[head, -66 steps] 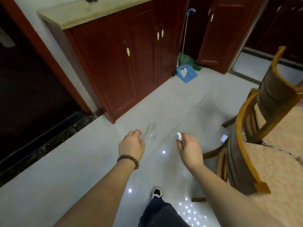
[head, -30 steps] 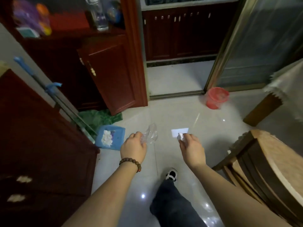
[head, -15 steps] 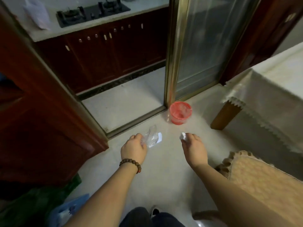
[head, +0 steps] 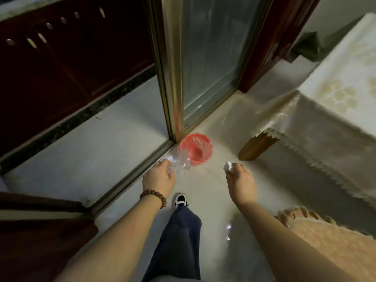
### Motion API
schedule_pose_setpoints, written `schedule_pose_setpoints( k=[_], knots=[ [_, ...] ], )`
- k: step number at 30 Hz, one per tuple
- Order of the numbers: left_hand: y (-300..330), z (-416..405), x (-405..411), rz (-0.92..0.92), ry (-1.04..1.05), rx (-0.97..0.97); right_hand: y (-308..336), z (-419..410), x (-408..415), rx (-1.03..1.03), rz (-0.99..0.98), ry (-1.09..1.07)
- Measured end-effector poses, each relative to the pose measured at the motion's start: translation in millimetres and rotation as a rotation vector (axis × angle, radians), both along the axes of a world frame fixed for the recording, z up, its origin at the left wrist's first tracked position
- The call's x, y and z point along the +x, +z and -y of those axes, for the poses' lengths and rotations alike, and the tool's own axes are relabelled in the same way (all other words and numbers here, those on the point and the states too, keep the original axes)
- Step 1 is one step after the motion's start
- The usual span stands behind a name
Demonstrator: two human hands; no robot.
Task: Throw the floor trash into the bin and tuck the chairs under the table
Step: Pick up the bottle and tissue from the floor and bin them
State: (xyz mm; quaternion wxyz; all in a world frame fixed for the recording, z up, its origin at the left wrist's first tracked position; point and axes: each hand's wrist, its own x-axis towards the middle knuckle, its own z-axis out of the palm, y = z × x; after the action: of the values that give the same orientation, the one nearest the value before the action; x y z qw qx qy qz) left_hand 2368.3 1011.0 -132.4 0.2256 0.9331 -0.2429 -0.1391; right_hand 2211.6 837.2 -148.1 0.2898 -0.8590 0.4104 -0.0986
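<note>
A small red mesh bin (head: pixel 201 145) stands on the pale floor against the foot of a sliding door frame. My left hand (head: pixel 158 179) grips a crumpled clear plastic bottle (head: pixel 180 162), which overlaps the bin's left rim in the view. My right hand (head: pixel 241 181) pinches a small white paper wad (head: pixel 227 165), held to the right of the bin and short of it. The table (head: pixel 345 82), under a cream lace-edged cloth, fills the right side, one wooden leg (head: pixel 257 146) showing. A chair's cushioned seat (head: pixel 329 239) sits at the lower right.
The glass sliding door (head: pixel 211 58) in its brass frame (head: pixel 168 78) rises just behind the bin. Dark red cabinets (head: pixel 61 58) line the kitchen beyond the door track. A red-brown cabinet (head: pixel 40 241) stands at the lower left. My leg and shoe (head: pixel 181 200) are on the floor between my arms.
I have turned right and walked toward the door; the red bin has come from far off to just ahead of my hands. Both hands still hold the same trash.
</note>
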Motion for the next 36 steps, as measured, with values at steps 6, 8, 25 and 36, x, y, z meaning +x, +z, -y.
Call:
schedule_pose_setpoints(
  k=[6, 8, 25, 36],
  knots=[
    [-42, 79, 86, -0.104, -0.105, 0.025, -15, 74, 79, 0.002, -0.026, -0.094],
    [-60, 106, 108, -0.118, -0.123, 0.056, -28, 95, 95, -0.011, -0.038, -0.106],
    [-396, 262, 204, -0.354, -0.104, 0.348, -311, 199, 183, 0.137, -0.164, -0.049],
    [-416, 213, 216, -0.199, -0.017, 0.178, -397, 190, 273, 0.263, -0.123, 0.069]
  ],
)
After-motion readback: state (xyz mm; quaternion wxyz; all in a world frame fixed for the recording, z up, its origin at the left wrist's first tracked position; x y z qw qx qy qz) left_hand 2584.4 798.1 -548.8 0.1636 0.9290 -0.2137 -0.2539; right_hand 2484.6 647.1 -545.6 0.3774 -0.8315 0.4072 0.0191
